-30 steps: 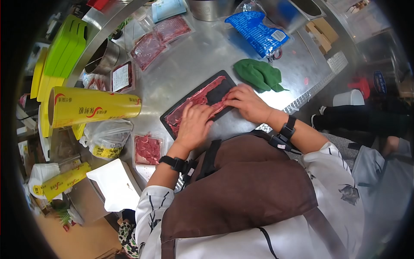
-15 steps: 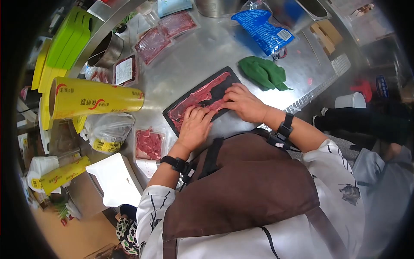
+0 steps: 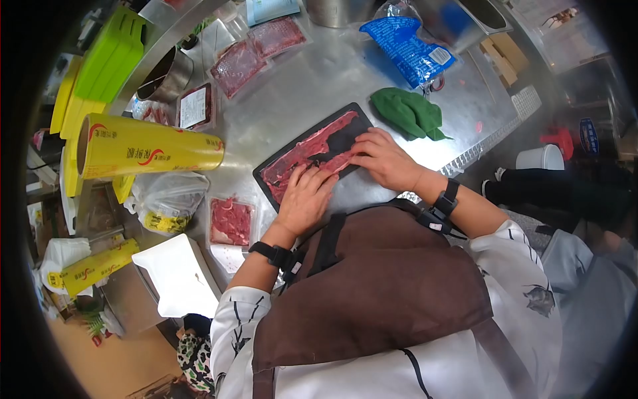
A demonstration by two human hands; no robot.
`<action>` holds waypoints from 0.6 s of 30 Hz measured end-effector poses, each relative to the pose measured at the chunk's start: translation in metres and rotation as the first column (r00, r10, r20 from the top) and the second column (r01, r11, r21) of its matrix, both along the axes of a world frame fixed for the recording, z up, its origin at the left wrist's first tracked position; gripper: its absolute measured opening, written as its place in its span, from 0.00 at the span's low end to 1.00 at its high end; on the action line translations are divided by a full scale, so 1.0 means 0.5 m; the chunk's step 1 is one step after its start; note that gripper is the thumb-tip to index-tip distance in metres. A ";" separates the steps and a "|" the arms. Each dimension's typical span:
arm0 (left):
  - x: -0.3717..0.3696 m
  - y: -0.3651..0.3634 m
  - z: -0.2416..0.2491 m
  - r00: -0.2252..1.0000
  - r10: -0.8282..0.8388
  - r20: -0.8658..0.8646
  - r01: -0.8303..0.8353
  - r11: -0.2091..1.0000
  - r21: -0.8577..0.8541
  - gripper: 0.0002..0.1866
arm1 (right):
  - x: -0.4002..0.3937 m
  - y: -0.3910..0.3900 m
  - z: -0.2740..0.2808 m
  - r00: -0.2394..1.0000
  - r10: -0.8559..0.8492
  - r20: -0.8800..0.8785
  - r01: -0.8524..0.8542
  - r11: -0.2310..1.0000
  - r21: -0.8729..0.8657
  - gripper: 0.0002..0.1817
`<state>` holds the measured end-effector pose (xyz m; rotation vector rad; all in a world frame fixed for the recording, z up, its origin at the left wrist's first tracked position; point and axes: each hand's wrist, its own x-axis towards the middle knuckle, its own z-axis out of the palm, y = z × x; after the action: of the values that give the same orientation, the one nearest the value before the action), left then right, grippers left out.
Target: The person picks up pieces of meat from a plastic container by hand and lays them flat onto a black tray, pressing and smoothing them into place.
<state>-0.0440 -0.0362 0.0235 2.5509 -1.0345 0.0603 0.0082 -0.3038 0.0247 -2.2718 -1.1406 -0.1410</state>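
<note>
Strips of red raw meat (image 3: 319,141) lie on a black rectangular tray (image 3: 345,136), set at a slant on the metal table. My left hand (image 3: 306,199) is over the tray's near side, its curled fingertips closed on the lower strip of meat. At that strip's right end, my right hand (image 3: 389,159) pinches the meat between thumb and fingers near the tray's right edge. The fingers partly cover the strip. Beside my left forearm sits a clear pack of sliced meat (image 3: 231,221).
A big yellow film roll (image 3: 153,146) lies left of the tray. Further back are sealed meat packs (image 3: 238,68) and a labelled pack (image 3: 195,108). A green cloth (image 3: 407,112) and a blue bag (image 3: 409,50) lie to the right. A white box (image 3: 176,276) stands at lower left.
My right hand has shifted slightly right and down, and the strip's end now lies near the tray's lower right edge. My left fingers remain on the meat.
</note>
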 end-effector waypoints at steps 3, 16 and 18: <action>0.006 -0.001 -0.007 1.000 -0.010 0.015 0.011 1.000 -0.026 0.23 | -0.003 -0.009 -0.003 0.999 -0.041 -0.007 0.041 0.998 0.043 0.19; 0.019 -0.024 0.021 0.995 0.048 -0.085 -0.048 0.999 0.007 0.30 | -0.008 -0.027 -0.003 0.989 -0.144 -0.014 0.145 0.986 0.081 0.22; 0.019 -0.027 0.022 0.997 0.000 -0.071 0.005 0.998 0.064 0.34 | -0.017 -0.024 -0.007 0.995 -0.094 -0.023 0.093 0.995 -0.036 0.25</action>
<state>-0.0343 -0.0497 0.0343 2.5887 -1.0284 -0.0654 -0.0006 -0.3158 0.0210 -2.3524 -1.0318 -0.1310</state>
